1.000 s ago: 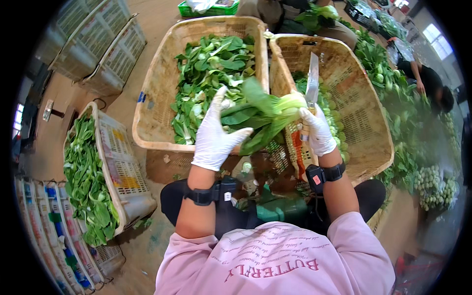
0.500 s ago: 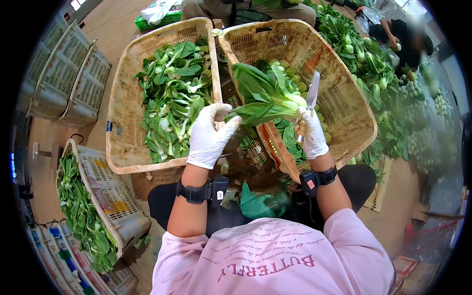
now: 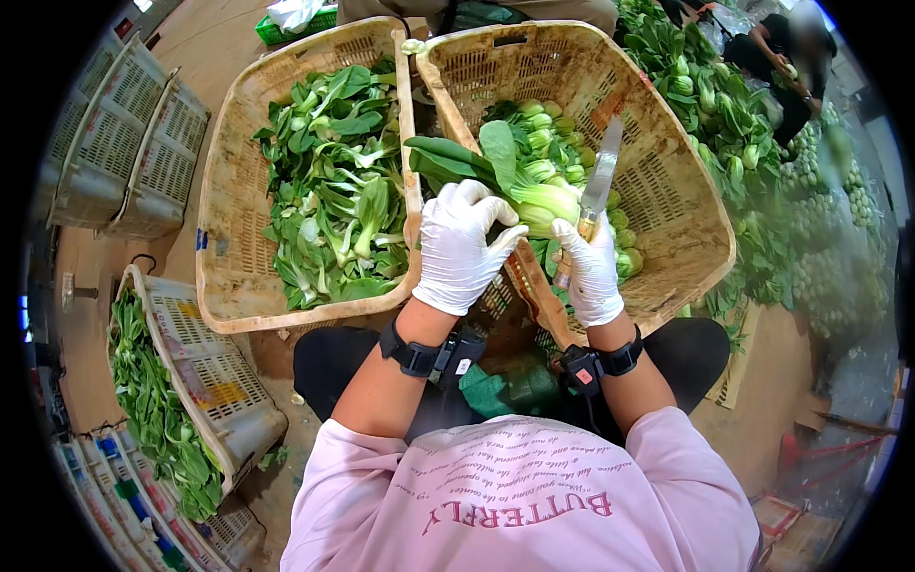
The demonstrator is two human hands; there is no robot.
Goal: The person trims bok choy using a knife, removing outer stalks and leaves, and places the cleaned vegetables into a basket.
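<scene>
A head of bok choy (image 3: pixel 545 202), with pale stalks and dark leaves pointing left, is held over the inner edge of the right crate. My white-gloved right hand (image 3: pixel 593 272) is closed around the wooden handle of a knife (image 3: pixel 602 170), its broad blade pointing up. The right thumb rests against the base of the bok choy. On its leafy side, my gloved left hand (image 3: pixel 465 246) has its fingers curled at the stalks; the exact grip is partly hidden. Trimmed heads (image 3: pixel 562 143) lie in the right crate (image 3: pixel 672 214), loose leaves (image 3: pixel 334 191) in the left crate (image 3: pixel 224 243).
Stacked crates (image 3: pixel 124 143) stand at the left, above a tilted crate of greens (image 3: pixel 157 400). Piled bok choy (image 3: pixel 710 105) runs along the right, with another person (image 3: pixel 777 76) beside it. Someone's legs (image 3: pixel 572 11) are beyond the crates. Green cloth (image 3: pixel 510 389) lies between my knees.
My left hand has moved right, toward the base of the bok choy. The bok choy has turned and shows fewer leaves. My right hand has shifted slightly down with the knife.
</scene>
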